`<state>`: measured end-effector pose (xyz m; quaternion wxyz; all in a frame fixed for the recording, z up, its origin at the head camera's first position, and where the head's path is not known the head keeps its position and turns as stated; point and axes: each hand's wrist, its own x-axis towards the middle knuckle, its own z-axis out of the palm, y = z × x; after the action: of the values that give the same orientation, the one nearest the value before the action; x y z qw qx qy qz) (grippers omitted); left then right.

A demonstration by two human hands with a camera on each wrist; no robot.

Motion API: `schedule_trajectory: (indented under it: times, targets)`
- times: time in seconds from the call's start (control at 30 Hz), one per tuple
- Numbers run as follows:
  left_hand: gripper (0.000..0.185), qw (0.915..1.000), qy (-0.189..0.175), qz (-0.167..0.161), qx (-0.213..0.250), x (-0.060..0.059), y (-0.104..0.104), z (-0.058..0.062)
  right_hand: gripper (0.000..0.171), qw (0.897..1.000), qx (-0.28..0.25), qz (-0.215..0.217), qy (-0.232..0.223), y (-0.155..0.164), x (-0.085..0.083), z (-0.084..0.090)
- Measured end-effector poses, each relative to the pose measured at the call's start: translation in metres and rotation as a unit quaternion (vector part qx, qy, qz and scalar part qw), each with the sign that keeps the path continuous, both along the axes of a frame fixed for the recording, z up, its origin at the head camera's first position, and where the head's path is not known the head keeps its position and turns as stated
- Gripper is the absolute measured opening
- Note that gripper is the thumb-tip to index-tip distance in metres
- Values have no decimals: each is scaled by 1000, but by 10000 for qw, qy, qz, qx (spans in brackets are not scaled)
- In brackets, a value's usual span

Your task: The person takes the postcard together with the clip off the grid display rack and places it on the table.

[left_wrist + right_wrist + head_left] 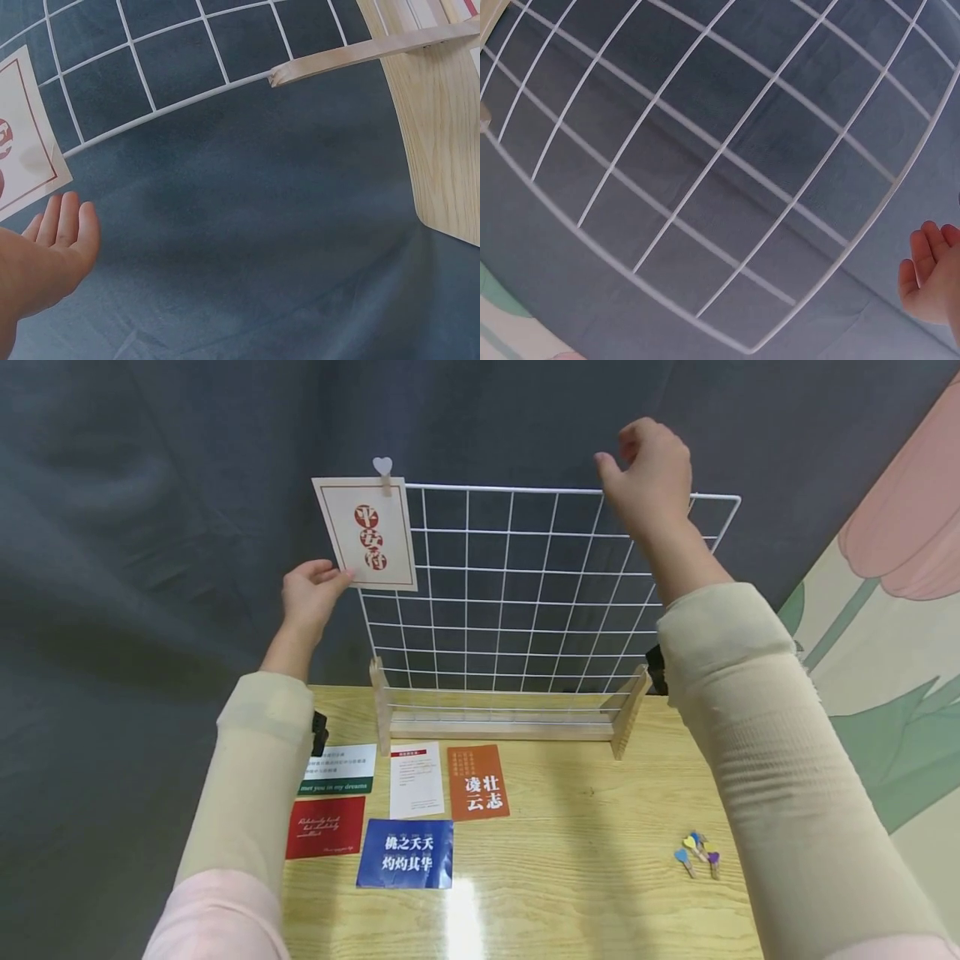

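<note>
A cream card (378, 547) with red round characters hangs at the top left corner of a white wire grid (510, 568). A clothespin with a white heart (383, 468) clips the card's top edge to the grid. My left hand (311, 593) is at the card's lower left corner, thumb tip overlapping its edge in the head view. In the left wrist view, its fingers (67, 221) extend loosely just below the card corner. My right hand (652, 477) is raised in front of the grid's top right part, holding nothing, its fingers loosely bent and thumb apart.
The grid stands on a wooden base (502, 729) on a wooden table (555, 877). Several cards lie at the left, including a blue card (406, 853), a red card (326, 827) and an orange card (478, 782). Small heart clothespins (697, 852) lie at the right.
</note>
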<state>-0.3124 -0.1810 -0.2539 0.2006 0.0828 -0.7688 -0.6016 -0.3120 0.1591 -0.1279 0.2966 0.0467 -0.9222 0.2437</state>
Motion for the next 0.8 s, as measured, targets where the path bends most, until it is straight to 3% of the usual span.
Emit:
schedule_trajectory:
  times: [0.8]
  targets:
    - [40,9998,128,78,-111,-5,3,-5,55,9886,576,864,-1089,-82,-7,-4]
